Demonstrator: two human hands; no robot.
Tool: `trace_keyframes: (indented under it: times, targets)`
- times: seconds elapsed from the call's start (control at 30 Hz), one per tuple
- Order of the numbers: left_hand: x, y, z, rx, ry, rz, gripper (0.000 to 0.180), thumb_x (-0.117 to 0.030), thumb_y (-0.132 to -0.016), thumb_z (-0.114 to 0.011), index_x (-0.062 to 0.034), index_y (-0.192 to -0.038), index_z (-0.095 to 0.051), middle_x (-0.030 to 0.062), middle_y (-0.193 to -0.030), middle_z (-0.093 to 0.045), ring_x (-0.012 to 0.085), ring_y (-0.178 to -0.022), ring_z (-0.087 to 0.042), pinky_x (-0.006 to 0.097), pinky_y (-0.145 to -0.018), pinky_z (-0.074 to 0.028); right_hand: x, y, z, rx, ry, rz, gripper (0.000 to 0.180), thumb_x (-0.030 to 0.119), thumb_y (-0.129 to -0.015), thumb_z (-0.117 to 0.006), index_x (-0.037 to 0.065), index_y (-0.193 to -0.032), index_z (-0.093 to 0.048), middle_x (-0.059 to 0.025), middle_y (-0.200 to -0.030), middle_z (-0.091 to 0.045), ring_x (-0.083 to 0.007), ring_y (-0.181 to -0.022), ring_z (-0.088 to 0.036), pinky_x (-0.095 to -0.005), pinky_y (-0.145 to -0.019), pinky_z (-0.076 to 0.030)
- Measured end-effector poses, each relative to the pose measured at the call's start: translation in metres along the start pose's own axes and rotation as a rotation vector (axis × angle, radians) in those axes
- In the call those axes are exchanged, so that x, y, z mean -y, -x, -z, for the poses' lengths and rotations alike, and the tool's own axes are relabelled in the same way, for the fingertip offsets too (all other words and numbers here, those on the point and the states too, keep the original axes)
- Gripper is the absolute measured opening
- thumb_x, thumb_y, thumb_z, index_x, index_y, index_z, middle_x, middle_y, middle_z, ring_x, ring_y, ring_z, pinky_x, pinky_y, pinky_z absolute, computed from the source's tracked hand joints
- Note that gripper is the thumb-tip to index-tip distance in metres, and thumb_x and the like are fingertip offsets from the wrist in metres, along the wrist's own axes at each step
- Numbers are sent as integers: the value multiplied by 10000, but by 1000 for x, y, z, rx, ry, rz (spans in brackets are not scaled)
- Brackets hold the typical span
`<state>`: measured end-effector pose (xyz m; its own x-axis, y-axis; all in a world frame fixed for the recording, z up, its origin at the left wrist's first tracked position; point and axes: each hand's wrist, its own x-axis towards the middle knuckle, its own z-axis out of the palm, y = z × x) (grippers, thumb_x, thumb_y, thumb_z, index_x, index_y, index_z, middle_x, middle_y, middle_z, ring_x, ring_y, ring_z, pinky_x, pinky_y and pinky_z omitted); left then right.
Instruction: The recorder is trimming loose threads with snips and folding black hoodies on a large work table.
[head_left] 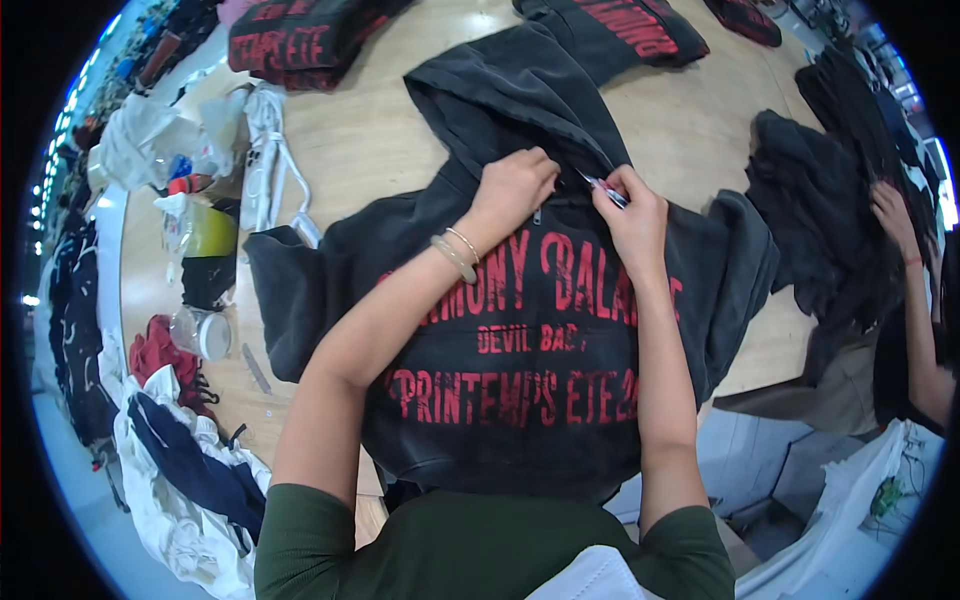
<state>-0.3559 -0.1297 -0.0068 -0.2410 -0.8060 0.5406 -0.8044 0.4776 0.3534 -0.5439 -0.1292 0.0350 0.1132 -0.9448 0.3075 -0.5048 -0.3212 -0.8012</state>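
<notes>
A dark grey hooded sweatshirt point(560, 340) with red lettering and a front zipper lies spread on the table before me, its hood point(520, 90) pointing away. My left hand point(515, 187) is closed on the fabric at the neckline, beside the top of the zipper point(537, 214). In my right hand point(636, 212) is a small pair of thread snips point(606, 190), its metal tip aimed at the neckline just right of my left fingers. The exact spot under my left fingertips is hidden.
Folded dark garments point(300, 45) lie along the far side of the wooden table point(365, 130). At left stand a yellow bottle point(207, 232), a clear jar point(205, 333) and a white power strip point(263, 160). A co-worker's hand point(893, 212) touches black garments point(815, 190) at right.
</notes>
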Motion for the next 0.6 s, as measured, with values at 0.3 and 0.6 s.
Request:
trace_keyframes:
  times: [0.3, 0.6]
  targets:
    - [-6, -1, -6, 7, 57, 84, 107, -120, -811, -631, -67, -894, -673, 45, -871, -626, 242, -810, -641, 333, -679, -524, -12, -3, -6, 126, 265, 131, 212, 179, -783, -684, 13, -832, -563, -159, -736, -585, -346, -727, -605, -426, -630, -464]
    - [-5, 2, -7, -47, 37, 62, 81, -123, -794, -646, -87, -864, -667, 24, -840, -612, 206, -789, -636, 320, -659, -520, -3, -3, -10, 165, 352, 114, 209, 202, -789, -685, 31, -845, -581, -144, -743, -593, -330, -742, -613, -423, -640, -475]
